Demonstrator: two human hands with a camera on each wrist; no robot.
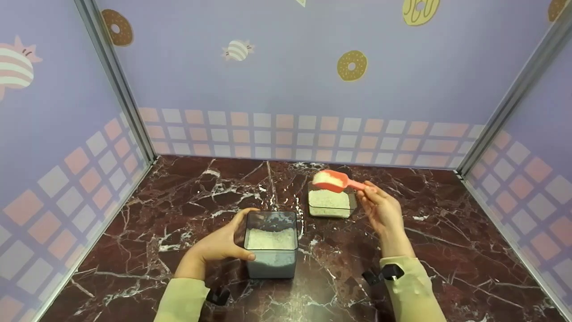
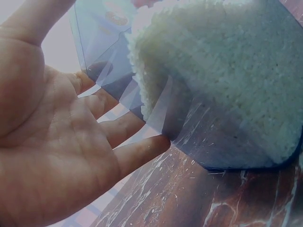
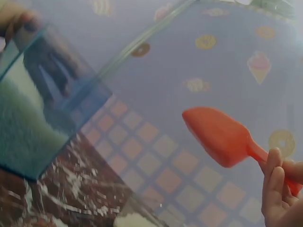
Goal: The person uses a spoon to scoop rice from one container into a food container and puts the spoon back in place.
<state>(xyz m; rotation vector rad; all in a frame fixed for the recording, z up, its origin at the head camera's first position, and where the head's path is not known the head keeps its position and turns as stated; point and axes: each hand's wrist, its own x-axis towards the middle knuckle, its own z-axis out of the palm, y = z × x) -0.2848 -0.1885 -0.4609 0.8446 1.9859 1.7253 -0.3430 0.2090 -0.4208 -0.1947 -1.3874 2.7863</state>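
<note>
My left hand (image 1: pixel 221 243) grips a tall clear bluish container (image 1: pixel 271 267) from its left side, the thumb along the near side and the fingers towards the back. White rice (image 1: pixel 271 240) fills part of it, heaped in a slope in the left wrist view (image 2: pixel 227 71). At the right, my right hand (image 1: pixel 382 206) pinches the handle of an orange-red scoop (image 1: pixel 340 182). A small load of rice (image 1: pixel 325 179) lies in the scoop. Below the scoop stands a low clear box (image 1: pixel 353 204) with more rice in it. The right wrist view shows the scoop's underside (image 3: pixel 215 135).
A dark red marbled tabletop (image 1: pixel 201 190) bears the containers, with white grains scattered between and behind them. Purple patterned panels (image 1: pixel 290 80) enclose the back and both sides, joined by metal corner posts (image 1: pixel 120 85).
</note>
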